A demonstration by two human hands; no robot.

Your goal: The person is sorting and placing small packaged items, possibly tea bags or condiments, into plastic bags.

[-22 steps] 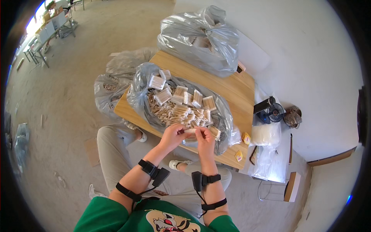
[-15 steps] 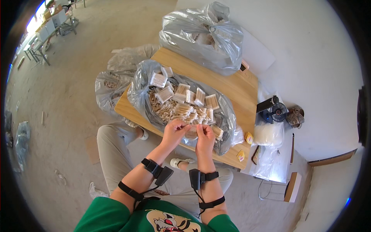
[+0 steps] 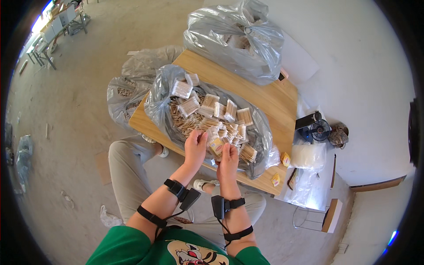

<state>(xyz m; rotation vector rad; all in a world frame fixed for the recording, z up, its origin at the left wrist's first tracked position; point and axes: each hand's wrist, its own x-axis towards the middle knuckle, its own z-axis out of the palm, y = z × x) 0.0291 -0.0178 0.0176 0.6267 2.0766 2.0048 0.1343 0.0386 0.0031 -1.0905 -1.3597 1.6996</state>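
Between my two hands is a small clear plastic bag with a yellow printed label (image 3: 215, 145). The fingers of my left hand (image 3: 195, 146) are closed at its left side, and my right hand (image 3: 228, 160) pinches its lower right edge. Just beyond them, an open grey plastic bag (image 3: 161, 88) is spread on the wooden table. Loose cotton swabs (image 3: 179, 120) lie heaped in it, with several small bundles of swabs (image 3: 211, 102) on top. More swabs (image 3: 248, 153) sit right of my right hand. Whether the small bag holds anything is unclear.
A large filled grey bag (image 3: 234, 42) stands at the wooden table's (image 3: 280, 112) far end. Filled bags (image 3: 126, 95) rest on the floor at left. Yellow labels (image 3: 276, 179) lie at the right corner, near a small fan (image 3: 320, 130) and clear plastic bags (image 3: 308, 157).
The small bag has turned so that its yellow label shows. My left hand has moved slightly up and left, while my right hand has dropped lower along the bag.
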